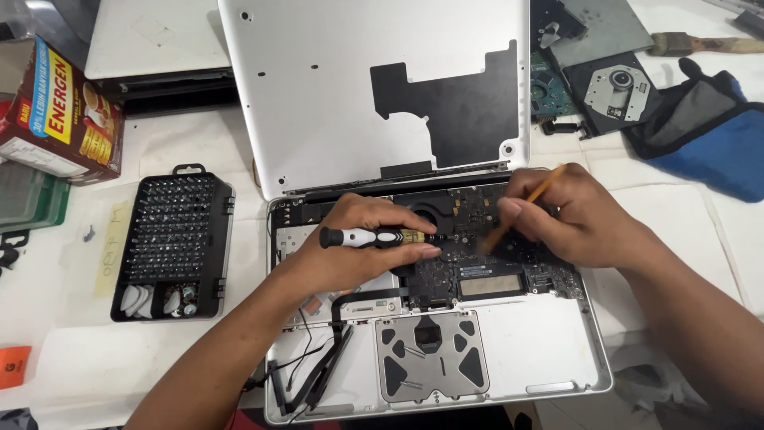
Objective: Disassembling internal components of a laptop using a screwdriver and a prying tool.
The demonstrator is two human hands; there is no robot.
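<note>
Silver aluminium fills the middle of the table [159, 143]: an opened laptop [525, 350] lies with its insides up, its removed bottom cover [318, 95] propped against the far edge. The left hand [358, 247] is closed around a black-and-white screwdriver [374, 237], held level across the fingers with its brass-coloured tip pointing right, over the dark logic board [477, 271]. The right hand [577, 219] pinches a thin orange stick [529, 203], slanted down toward the board near the screwdriver's tip; whether it touches the board I can't quite make out, since its lower end is blurred. Left of the laptop sits a black bit case [171, 239], lid off, rows of bits showing. Further left is a red and yellow carton [60, 111]. Beyond the laptop on the right lie an optical drive [617, 87] and a blue cloth pouch [716, 143].
</note>
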